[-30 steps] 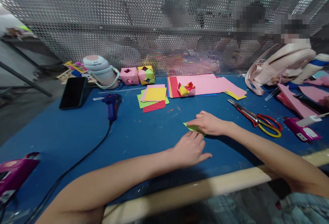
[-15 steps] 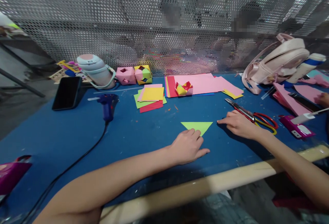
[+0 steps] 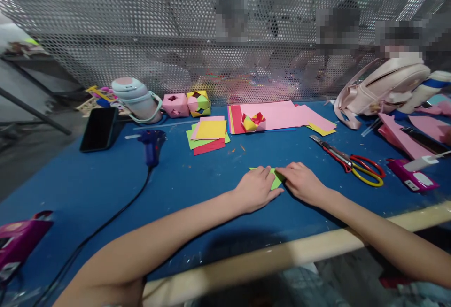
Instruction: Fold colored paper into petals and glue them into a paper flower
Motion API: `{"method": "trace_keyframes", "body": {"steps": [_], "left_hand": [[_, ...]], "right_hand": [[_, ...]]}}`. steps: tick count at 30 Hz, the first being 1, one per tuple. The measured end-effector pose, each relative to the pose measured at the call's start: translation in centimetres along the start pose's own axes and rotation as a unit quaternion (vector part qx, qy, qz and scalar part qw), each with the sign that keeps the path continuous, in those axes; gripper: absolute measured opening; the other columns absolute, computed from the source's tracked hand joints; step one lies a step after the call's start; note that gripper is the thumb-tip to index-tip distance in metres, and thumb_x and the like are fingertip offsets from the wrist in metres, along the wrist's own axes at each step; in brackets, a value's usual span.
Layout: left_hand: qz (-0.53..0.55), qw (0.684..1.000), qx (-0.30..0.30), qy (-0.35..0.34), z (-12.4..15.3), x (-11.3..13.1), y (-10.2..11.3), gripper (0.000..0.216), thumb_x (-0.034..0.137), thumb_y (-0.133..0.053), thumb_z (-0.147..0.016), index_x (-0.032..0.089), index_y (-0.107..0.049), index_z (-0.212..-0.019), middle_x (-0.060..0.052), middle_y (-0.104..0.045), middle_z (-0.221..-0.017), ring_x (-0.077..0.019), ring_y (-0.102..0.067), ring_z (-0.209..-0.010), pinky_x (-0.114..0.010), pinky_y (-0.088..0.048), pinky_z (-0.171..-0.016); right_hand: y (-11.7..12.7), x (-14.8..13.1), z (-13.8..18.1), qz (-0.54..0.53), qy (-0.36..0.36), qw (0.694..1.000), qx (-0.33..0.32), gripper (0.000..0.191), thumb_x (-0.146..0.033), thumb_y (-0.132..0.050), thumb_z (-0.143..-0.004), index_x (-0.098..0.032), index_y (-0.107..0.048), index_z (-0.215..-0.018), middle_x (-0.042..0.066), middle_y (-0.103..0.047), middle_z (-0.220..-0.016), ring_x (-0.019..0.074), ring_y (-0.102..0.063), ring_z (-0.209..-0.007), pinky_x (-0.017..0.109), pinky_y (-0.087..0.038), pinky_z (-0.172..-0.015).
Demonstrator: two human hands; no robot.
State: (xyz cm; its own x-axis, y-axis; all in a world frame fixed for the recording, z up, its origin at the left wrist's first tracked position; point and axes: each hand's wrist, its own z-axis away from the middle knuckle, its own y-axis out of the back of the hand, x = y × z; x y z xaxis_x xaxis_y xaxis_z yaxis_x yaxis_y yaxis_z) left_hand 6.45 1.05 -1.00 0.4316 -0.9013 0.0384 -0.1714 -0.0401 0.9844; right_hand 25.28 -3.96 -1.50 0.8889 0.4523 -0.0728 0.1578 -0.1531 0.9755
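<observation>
A green sheet of paper (image 3: 277, 181), folded into a triangle, lies on the blue table with its long edge facing away from me. My left hand (image 3: 255, 188) presses it down, fingers together and thumb sticking out to the right. From the other side, my right hand (image 3: 301, 181) has its fingertips closed at the paper's right corner, close to the left fingers. Much of the paper is hidden under both hands, and I cannot tell how that right corner is folded. A little way off to the right lie red-and-yellow-handled scissors (image 3: 366, 168) beside a utility knife (image 3: 326, 146).
Behind my hands are stacked square papers (image 3: 210, 129), pink sheets (image 3: 271, 114) and a folded paper piece (image 3: 254, 122). A glue gun (image 3: 151, 149) trails its cord on the left, near a phone (image 3: 99, 128) and a bottle (image 3: 136, 100). A backpack (image 3: 384, 88) stands back right.
My right hand has moved left from beside the scissors onto the paper's right corner, its pointing finger now drawn in. My left hand stays pressed on the paper. The view has shifted slightly.
</observation>
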Motion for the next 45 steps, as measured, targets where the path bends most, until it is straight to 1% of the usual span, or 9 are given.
{"method": "trace_keyframes", "body": {"steps": [11, 14, 18, 22, 29, 34, 37, 40, 45], "left_hand": [[-0.059, 0.993, -0.067, 0.075, 0.9, -2.0, 2.0, 0.04, 0.04, -0.029, -0.088, 0.011, -0.057, -0.084, -0.014, -0.062, -0.075, -0.026, -0.057, -0.075, -0.036, -0.045, -0.065], [-0.039, 0.996, -0.051, 0.063, 0.9, -2.8, 2.5, 0.024, 0.03, -0.04, -0.082, 0.013, -0.055, -0.091, -0.012, -0.062, -0.082, -0.025, -0.055, -0.082, -0.036, -0.044, -0.07], [0.039, 0.999, -0.016, -0.01, 0.5, -3.0, 2.1, 0.043, 0.025, -0.05, -0.074, 0.015, -0.044, -0.116, -0.012, -0.051, -0.118, -0.0241, -0.049, -0.101, -0.035, -0.042, -0.082], [0.032, 0.999, -0.017, -0.011, -0.2, -2.6, 1.1, 0.025, 0.023, -0.04, -0.082, 0.016, -0.049, -0.105, -0.009, -0.057, -0.104, -0.0215, -0.053, -0.09, -0.033, -0.043, -0.075], [0.132, 0.981, 0.094, 0.104, -0.7, -2.9, 0.6, 0.012, 0.017, -0.037, -0.082, 0.017, -0.046, -0.074, -0.003, -0.053, -0.075, -0.0146, -0.051, -0.067, -0.026, -0.04, -0.06], [0.216, 0.954, 0.14, 0.153, -0.8, -2.1, 1.1, 0.015, 0.013, -0.045, -0.073, 0.019, -0.036, -0.062, 0.002, -0.046, -0.062, -0.0125, -0.048, -0.06, -0.024, -0.037, -0.056], [0.257, 0.941, 0.139, 0.17, -0.8, -1.7, 1.2, 0.016, 0.013, -0.046, -0.07, 0.02, -0.034, -0.061, 0.003, -0.045, -0.058, -0.0125, -0.05, -0.057, -0.024, -0.037, -0.054], [0.385, 0.893, 0.094, 0.212, -0.7, -1.7, 1.0, 0.011, 0.013, -0.045, -0.071, 0.019, -0.037, -0.066, 0.005, -0.048, -0.055, -0.0121, -0.055, -0.051, -0.023, -0.039, -0.049], [0.625, 0.728, 0.045, 0.278, -1.1, -2.2, 0.3, 0.015, 0.009, -0.046, -0.072, 0.017, -0.037, -0.081, 0.002, -0.056, -0.065, -0.0118, -0.062, -0.051, -0.022, -0.047, -0.045]], "right_hand": [[0.3, 1.4, 0.9, 0.003, -0.073, 0.997, 0.035, 0.03, -0.009, -0.043, -0.078, -0.015, -0.061, -0.101, 0.009, -0.063, -0.08, 0.0198, -0.051, -0.075, 0.032, -0.036, -0.073], [0.4, 1.3, 0.9, -0.057, -0.09, 0.993, 0.045, 0.032, -0.009, -0.043, -0.078, -0.017, -0.059, -0.104, 0.008, -0.064, -0.086, 0.0195, -0.052, -0.079, 0.033, -0.038, -0.075], [0.6, 1.2, 0.5, -0.15, -0.128, 0.977, 0.08, 0.037, -0.007, -0.043, -0.075, -0.018, -0.056, -0.108, 0.006, -0.063, -0.092, 0.0183, -0.053, -0.083, 0.033, -0.042, -0.078], [0.9, 1.0, 0.2, -0.21, -0.175, 0.955, 0.114, 0.035, -0.013, -0.044, -0.077, -0.02, -0.056, -0.109, 0.005, -0.06, -0.089, 0.0179, -0.055, -0.083, 0.033, -0.045, -0.075], [1.2, 0.4, -0.5, -0.349, -0.306, 0.869, 0.171, 0.039, -0.036, -0.054, -0.077, -0.02, -0.049, -0.113, 0.009, -0.056, -0.11, 0.0203, -0.055, -0.094, 0.036, -0.046, -0.078], [1.6, -0.8, -1.5, -0.496, -0.347, 0.787, 0.12, 0.049, -0.048, -0.05, -0.079, -0.02, -0.043, -0.119, 0.011, -0.054, -0.117, 0.0204, -0.055, -0.101, 0.034, -0.047, -0.079], [1.9, -1.5, -2.3, -0.523, -0.345, 0.773, 0.102, 0.051, -0.043, -0.05, -0.079, -0.017, -0.039, -0.122, 0.012, -0.055, -0.115, 0.0203, -0.057, -0.096, 0.031, -0.049, -0.072], [1.7, -1.5, -2.9, -0.494, -0.322, 0.802, 0.098, 0.047, -0.024, -0.055, -0.073, -0.014, -0.042, -0.117, 0.012, -0.059, -0.106, 0.0189, -0.059, -0.088, 0.03, -0.049, -0.068], [1.0, 0.5, -3.1, -0.396, -0.307, 0.863, 0.069, 0.039, -0.008, -0.047, -0.065, -0.014, -0.05, -0.103, 0.004, -0.063, -0.081, 0.0149, -0.058, -0.068, 0.026, -0.045, -0.06]]}}
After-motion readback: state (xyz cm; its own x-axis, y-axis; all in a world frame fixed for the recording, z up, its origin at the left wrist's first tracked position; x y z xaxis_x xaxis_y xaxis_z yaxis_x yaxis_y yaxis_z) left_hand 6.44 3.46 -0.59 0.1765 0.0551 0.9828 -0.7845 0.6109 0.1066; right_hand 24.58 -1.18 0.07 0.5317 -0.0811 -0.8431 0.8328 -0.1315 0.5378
